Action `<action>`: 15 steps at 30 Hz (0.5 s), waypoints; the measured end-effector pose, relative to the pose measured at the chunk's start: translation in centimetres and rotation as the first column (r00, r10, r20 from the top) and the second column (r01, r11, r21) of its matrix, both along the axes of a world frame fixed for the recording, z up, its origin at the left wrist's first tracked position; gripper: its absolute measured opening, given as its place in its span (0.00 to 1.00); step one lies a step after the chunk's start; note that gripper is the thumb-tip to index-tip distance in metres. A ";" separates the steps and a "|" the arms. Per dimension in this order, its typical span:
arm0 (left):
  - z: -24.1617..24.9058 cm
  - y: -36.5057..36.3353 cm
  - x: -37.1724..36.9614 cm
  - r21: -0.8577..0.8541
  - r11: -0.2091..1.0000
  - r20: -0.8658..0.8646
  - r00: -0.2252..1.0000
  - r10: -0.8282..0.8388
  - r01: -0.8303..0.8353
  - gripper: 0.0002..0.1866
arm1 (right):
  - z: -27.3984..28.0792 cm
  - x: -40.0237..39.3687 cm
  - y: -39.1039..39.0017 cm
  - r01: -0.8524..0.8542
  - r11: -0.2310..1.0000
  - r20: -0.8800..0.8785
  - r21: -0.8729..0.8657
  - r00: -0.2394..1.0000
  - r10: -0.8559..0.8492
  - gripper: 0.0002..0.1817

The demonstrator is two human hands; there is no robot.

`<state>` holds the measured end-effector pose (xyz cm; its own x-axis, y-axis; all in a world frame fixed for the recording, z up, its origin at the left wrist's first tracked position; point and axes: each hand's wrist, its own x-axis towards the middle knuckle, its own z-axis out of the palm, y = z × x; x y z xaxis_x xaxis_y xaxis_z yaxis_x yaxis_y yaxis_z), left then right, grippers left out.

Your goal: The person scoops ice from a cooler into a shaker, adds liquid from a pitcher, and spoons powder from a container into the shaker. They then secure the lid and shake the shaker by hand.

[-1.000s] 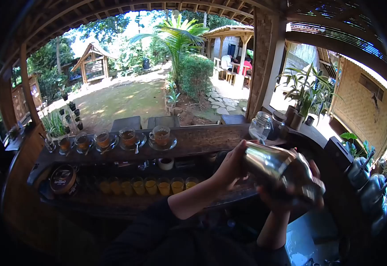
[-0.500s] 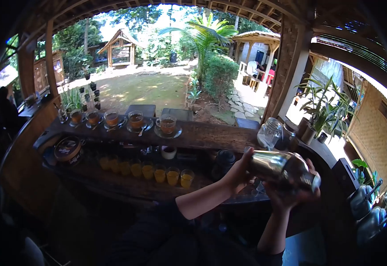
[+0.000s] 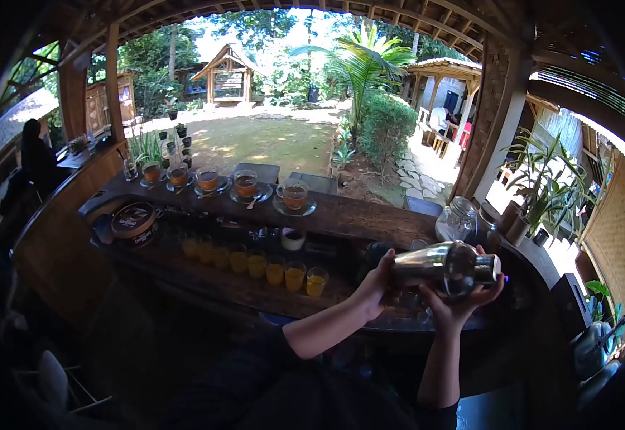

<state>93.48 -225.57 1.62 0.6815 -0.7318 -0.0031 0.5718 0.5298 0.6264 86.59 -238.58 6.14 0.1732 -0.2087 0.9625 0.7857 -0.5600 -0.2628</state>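
Note:
A shiny metal cocktail shaker (image 3: 427, 264) lies on its side in the air between my hands, its capped end to the right. My left hand (image 3: 380, 284) is wrapped round the base end. Around the shoulder and cap my right hand (image 3: 461, 302) is closed, with fingers behind the metal. Left of them, a row of several glasses of orange drink (image 3: 275, 273) stands on the lower counter. On the raised ledge are several glass cups of brown drink (image 3: 294, 195) on saucers, some with spoons.
A glass jar (image 3: 457, 221) stands on the ledge just beyond the shaker. The wooden ledge (image 3: 369, 216) runs across in front of me. At left sits a round brown container (image 3: 133, 222); a white cup (image 3: 293, 239) is under the ledge. Potted plants (image 3: 541, 186) stand at right.
The shaker has swung to a more level tilt and stays in both hands. My view has turned a little left, so the counter and garden appear further right.

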 end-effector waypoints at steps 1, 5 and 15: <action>0.5 0.6 0.0 0.072 0.997 0.016 1.000 0.016 -0.017 0.32 | 0.8 -0.3 0.5 -0.036 0.999 0.028 0.034 0.999 0.035 0.65; 5.7 2.5 -2.8 -0.240 0.967 0.165 0.978 0.129 -0.087 0.36 | 3.1 -5.6 3.6 -0.027 0.975 -0.075 -0.218 0.997 0.011 0.63; 3.0 7.1 3.0 0.031 0.998 0.100 0.993 0.059 -0.062 0.32 | 2.3 1.0 7.2 0.015 0.968 0.182 -0.250 0.983 0.032 0.62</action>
<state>96.45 -218.46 4.59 0.7229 -0.6897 0.0420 0.4738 0.5390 0.6964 87.63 -231.34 8.48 -0.0105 0.0421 0.9991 0.8123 -0.5824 0.0331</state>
